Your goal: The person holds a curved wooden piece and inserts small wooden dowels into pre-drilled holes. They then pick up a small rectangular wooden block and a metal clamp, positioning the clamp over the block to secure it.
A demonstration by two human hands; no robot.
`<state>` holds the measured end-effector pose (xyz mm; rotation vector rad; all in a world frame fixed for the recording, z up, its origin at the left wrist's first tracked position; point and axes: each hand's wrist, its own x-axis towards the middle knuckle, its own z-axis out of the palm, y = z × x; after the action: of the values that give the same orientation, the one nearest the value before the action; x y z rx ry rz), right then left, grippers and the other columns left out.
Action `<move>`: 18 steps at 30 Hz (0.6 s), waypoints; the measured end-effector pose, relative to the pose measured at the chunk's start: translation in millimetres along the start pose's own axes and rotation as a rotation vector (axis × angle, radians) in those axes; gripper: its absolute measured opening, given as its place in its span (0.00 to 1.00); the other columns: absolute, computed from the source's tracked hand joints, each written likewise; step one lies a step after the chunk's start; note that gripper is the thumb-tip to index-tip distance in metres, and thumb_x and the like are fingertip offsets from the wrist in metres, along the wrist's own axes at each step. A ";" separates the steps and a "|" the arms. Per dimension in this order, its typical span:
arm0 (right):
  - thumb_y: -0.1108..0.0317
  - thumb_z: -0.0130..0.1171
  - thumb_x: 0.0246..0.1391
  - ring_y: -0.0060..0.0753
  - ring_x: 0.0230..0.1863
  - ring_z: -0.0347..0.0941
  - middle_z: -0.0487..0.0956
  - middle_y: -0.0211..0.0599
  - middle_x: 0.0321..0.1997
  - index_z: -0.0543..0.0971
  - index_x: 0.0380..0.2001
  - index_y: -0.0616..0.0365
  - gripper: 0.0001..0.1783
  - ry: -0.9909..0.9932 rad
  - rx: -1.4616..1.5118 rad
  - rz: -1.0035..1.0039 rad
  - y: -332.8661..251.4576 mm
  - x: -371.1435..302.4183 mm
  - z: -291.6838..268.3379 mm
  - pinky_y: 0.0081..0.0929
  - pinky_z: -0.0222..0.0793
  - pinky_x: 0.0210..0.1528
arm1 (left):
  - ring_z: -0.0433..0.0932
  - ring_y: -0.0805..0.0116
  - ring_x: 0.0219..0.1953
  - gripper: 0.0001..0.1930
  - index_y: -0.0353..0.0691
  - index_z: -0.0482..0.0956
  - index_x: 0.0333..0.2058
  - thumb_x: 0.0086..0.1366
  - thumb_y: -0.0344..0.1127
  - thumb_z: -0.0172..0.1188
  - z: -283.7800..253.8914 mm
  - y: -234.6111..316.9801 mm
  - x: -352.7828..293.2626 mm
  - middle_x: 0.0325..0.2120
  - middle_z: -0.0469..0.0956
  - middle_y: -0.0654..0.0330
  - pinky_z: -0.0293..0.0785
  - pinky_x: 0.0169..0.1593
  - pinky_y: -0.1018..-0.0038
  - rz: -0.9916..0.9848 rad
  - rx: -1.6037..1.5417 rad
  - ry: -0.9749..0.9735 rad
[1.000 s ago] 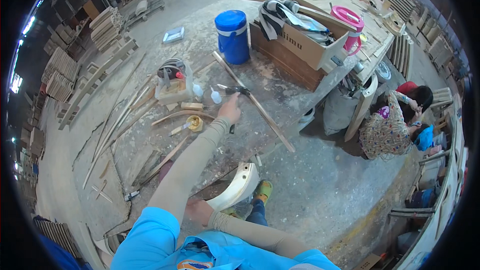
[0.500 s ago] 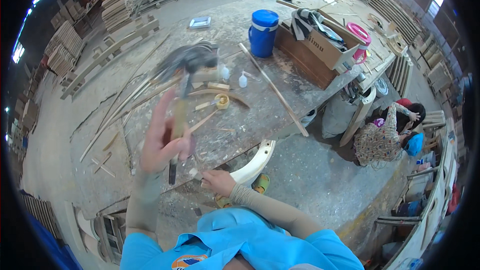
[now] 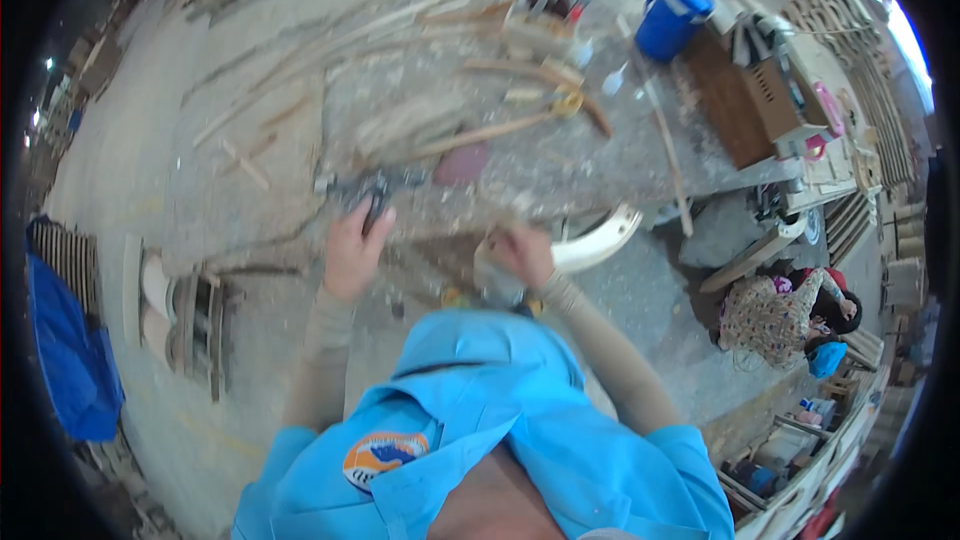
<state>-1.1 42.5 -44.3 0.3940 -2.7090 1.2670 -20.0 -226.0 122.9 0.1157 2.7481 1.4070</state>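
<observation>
A dark tool with a crosswise head, which looks like a hammer (image 3: 378, 183), is in my left hand (image 3: 355, 252), low over the near edge of the worktable (image 3: 560, 175). My fingers wrap its dark grip; blur hides its finer shape. My right hand (image 3: 523, 254), also smeared, is closed on a pale curved wooden piece (image 3: 603, 243) with holes at its far end. That piece sticks out rightward past the table edge, and my hand covers its middle. Beside the tool's head lies a reddish-purple oval pad (image 3: 462, 165).
Wood strips, a yellow pot (image 3: 567, 103) and a small white bottle (image 3: 614, 79) lie on the table. Farther right stand a blue jug (image 3: 675, 18) and a cardboard box (image 3: 785, 105). Someone in a patterned top (image 3: 765, 320) crouches at the right. A blue tarp (image 3: 75, 340) hangs at the left.
My left hand has come down from a raised position with the tool, its head now close to the tabletop. My right hand appears farther right and higher. The whole view has tilted downward.
</observation>
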 end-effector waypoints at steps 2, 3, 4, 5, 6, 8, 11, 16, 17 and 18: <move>0.69 0.55 0.56 0.34 0.29 0.78 0.79 0.41 0.27 0.77 0.35 0.59 0.07 0.073 0.002 0.103 -4.6 5.2 -0.2 0.30 0.70 0.30 | 0.64 0.73 0.23 0.18 0.28 0.73 0.43 0.64 0.39 0.56 -2.3 -4.7 -5.3 0.22 0.69 0.56 0.64 0.29 0.76 -0.120 -0.058 -0.035; 0.72 0.58 0.53 0.38 0.27 0.78 0.78 0.42 0.26 0.77 0.36 0.58 0.06 0.212 0.207 0.007 -20.1 11.6 -8.4 0.30 0.71 0.30 | 0.64 0.75 0.24 0.18 0.27 0.73 0.44 0.64 0.39 0.56 0.2 -9.5 -9.5 0.23 0.68 0.58 0.64 0.30 0.78 -0.073 -0.113 0.011; 0.73 0.56 0.56 0.35 0.30 0.79 0.81 0.39 0.29 0.76 0.36 0.61 0.05 0.190 0.335 0.150 -20.8 10.0 -8.2 0.28 0.73 0.33 | 0.63 0.76 0.25 0.18 0.27 0.72 0.44 0.65 0.38 0.56 2.8 -12.3 -9.3 0.23 0.68 0.59 0.63 0.30 0.79 -0.048 -0.162 0.019; 0.73 0.56 0.56 0.34 0.31 0.80 0.81 0.39 0.29 0.75 0.37 0.61 0.05 0.180 0.333 0.157 -21.3 9.4 -9.3 0.27 0.73 0.34 | 0.63 0.78 0.26 0.18 0.26 0.72 0.45 0.65 0.38 0.56 6.0 -16.0 -7.5 0.23 0.68 0.61 0.63 0.31 0.80 -0.024 -0.211 0.027; 0.73 0.56 0.56 0.33 0.31 0.80 0.81 0.39 0.30 0.75 0.37 0.61 0.06 0.170 0.332 0.162 -22.5 8.4 -10.3 0.27 0.73 0.34 | 0.63 0.79 0.26 0.18 0.26 0.72 0.45 0.65 0.38 0.55 7.4 -18.8 -8.1 0.23 0.68 0.63 0.63 0.31 0.80 -0.046 -0.250 0.002; 0.74 0.55 0.56 0.33 0.32 0.80 0.81 0.40 0.30 0.74 0.36 0.62 0.05 0.168 0.364 0.146 -18.4 10.0 -7.3 0.26 0.73 0.35 | 0.62 0.80 0.27 0.18 0.26 0.72 0.46 0.66 0.37 0.55 12.7 -22.0 -6.0 0.23 0.67 0.65 0.63 0.31 0.81 -0.057 -0.326 -0.032; 0.75 0.55 0.56 0.33 0.32 0.80 0.81 0.40 0.31 0.74 0.36 0.62 0.05 0.131 0.315 0.156 -22.9 9.6 -8.1 0.26 0.73 0.35 | 0.62 0.80 0.26 0.17 0.26 0.72 0.46 0.66 0.37 0.54 23.6 -30.2 -6.4 0.24 0.68 0.67 0.63 0.31 0.80 -0.064 -0.408 -0.059; 0.75 0.55 0.56 0.33 0.32 0.80 0.80 0.39 0.30 0.74 0.36 0.62 0.05 0.116 0.341 0.161 -29.4 12.6 -12.3 0.26 0.73 0.34 | 0.58 0.86 0.19 0.19 0.31 0.67 0.53 0.68 0.36 0.52 33.8 -42.9 -7.1 0.19 0.62 0.74 0.54 0.21 0.84 -0.111 -0.379 -0.153; 0.75 0.55 0.56 0.33 0.32 0.80 0.80 0.39 0.30 0.74 0.36 0.62 0.05 0.114 0.349 0.166 -29.7 12.7 -12.3 0.26 0.73 0.34 | 0.58 0.86 0.20 0.19 0.31 0.68 0.53 0.68 0.36 0.52 35.6 -46.0 -7.0 0.19 0.62 0.73 0.54 0.22 0.84 -0.088 -0.347 -0.155; 0.74 0.55 0.56 0.33 0.32 0.80 0.80 0.39 0.30 0.74 0.36 0.62 0.05 0.114 0.342 0.165 -30.1 12.2 -12.2 0.26 0.73 0.34 | 0.58 0.86 0.20 0.19 0.30 0.68 0.53 0.68 0.36 0.52 37.4 -48.8 -6.9 0.19 0.63 0.73 0.55 0.22 0.84 -0.066 -0.315 -0.157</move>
<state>-4.2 31.2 -11.7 0.1250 -2.4731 1.7472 -12.2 -224.9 61.5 0.1142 2.3516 1.7087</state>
